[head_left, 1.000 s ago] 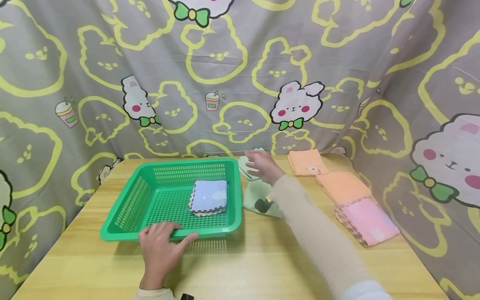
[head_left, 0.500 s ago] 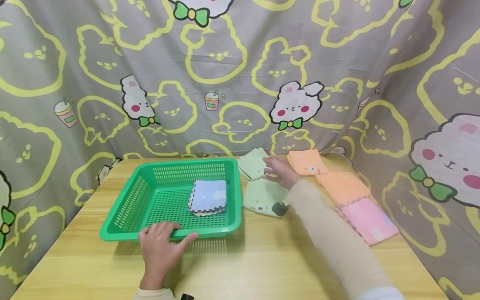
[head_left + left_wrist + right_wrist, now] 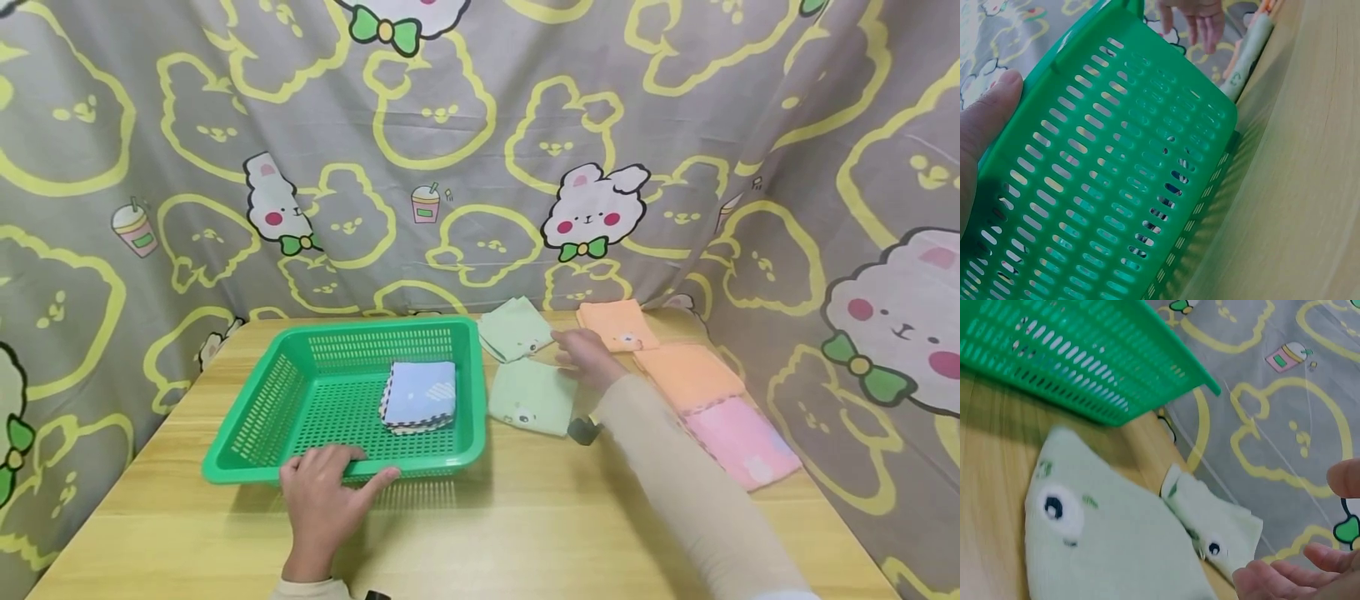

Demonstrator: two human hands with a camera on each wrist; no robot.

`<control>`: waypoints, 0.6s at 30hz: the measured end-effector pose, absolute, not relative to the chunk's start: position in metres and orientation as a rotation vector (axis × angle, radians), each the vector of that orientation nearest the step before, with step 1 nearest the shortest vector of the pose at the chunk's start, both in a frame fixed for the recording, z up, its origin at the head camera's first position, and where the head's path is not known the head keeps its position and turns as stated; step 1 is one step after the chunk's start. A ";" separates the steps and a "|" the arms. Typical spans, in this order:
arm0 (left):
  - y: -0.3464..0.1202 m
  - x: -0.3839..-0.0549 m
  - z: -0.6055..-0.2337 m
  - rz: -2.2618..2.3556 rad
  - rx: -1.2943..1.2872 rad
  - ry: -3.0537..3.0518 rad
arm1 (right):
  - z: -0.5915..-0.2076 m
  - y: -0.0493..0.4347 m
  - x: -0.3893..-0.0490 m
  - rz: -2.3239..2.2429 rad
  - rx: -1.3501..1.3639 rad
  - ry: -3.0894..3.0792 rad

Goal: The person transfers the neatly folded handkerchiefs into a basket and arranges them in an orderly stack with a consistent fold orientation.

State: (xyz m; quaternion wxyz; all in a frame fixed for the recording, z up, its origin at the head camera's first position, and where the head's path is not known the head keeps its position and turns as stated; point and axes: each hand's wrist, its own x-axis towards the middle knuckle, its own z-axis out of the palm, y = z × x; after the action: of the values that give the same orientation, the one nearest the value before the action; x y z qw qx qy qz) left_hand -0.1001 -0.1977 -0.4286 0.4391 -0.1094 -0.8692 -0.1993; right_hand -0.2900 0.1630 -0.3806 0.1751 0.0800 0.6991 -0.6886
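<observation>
My left hand [image 3: 322, 504] grips the near rim of a green plastic basket [image 3: 427, 463], with its thumb [image 3: 991, 112] on the outer side in the left wrist view. Inside the basket, towards the right, lies a folded blue towel [image 3: 422, 392] with a checkered edge. My right hand [image 3: 591, 358] is over the table just right of two folded light green towels, the far one [image 3: 513, 327] and the near one [image 3: 531, 392]. In the right wrist view its fingers [image 3: 1266, 581] and thumb are apart, holding nothing. Both green towels bear a printed animal face.
Beyond my right hand lies a folded orange towel [image 3: 611, 323]. A second orange towel [image 3: 690, 375] and a pink towel [image 3: 742, 442] lie along the right side. A patterned grey curtain [image 3: 480, 150] hangs round the wooden table [image 3: 480, 542].
My right hand has moved right and slightly towards me, away from the far green towel, uncovering both green towels. My left hand and the basket have stayed in place.
</observation>
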 end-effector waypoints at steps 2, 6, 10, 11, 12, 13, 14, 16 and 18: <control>-0.198 -0.100 -0.429 -0.498 -0.269 -2.165 | -0.385 0.168 -0.290 -1.949 0.247 1.975; -0.198 -0.100 -0.429 -0.507 -0.267 -2.167 | -0.391 0.175 -0.287 -1.928 0.296 2.024; -0.199 -0.099 -0.429 -0.504 -0.266 -2.160 | -0.397 0.181 -0.283 -1.929 0.352 2.000; -0.199 -0.099 -0.429 -0.502 -0.266 -2.158 | -0.399 0.183 -0.281 -1.937 0.366 1.967; -0.199 -0.099 -0.429 -0.501 -0.267 -2.154 | -0.401 0.184 -0.280 -1.951 0.376 1.925; -0.199 -0.099 -0.429 -0.498 -0.269 -2.152 | -0.403 0.186 -0.279 -1.960 0.384 1.892; -0.199 -0.099 -0.429 -0.498 -0.273 -2.148 | -0.405 0.187 -0.279 -1.970 0.399 1.866; -0.198 -0.099 -0.429 -0.500 -0.279 -2.145 | -0.409 0.189 -0.278 -1.967 0.419 1.839; -0.198 -0.099 -0.429 -0.505 -0.285 -2.146 | -0.412 0.190 -0.277 -1.965 0.435 1.826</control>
State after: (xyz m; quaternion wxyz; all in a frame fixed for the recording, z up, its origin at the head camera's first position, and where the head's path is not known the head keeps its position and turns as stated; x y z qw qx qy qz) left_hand -0.0988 -0.1979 -0.4288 0.4436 -0.1147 -0.8652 -0.2035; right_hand -0.2773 0.1903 -0.4120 0.2106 0.1563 0.6570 -0.7068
